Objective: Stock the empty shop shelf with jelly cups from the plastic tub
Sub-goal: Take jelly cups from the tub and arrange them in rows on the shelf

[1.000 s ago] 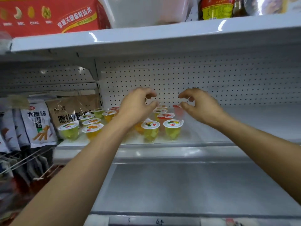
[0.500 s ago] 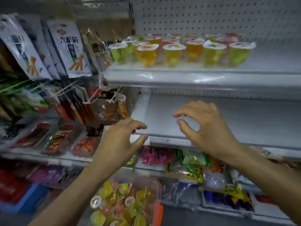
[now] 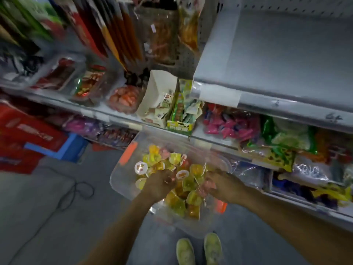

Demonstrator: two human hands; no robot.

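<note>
Clear, orange-latched plastic tub (image 3: 123, 178) on the floor, heaped with jumbled yellow, orange and pink jelly cups (image 3: 193, 197)

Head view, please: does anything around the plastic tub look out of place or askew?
The jelly cups lie jumbled in the plastic tub, tipped every way. On the shelf behind, a white carton leans with its flap open and sachets poking out. A loose cable trails across the floor.

We see jelly cups (image 3: 193, 196) in yellow, orange, pink and pale green with white lids, in a clear plastic tub (image 3: 121, 181) with orange latches (image 3: 128, 152). The shelf (image 3: 277, 54) is plain pale grey and the floor (image 3: 47, 217) a darker grey. We also see pale yellow-green shoes (image 3: 213, 247), a red carton (image 3: 28, 134), a blue crate (image 3: 71, 148) and pink packets (image 3: 229, 124).
</note>
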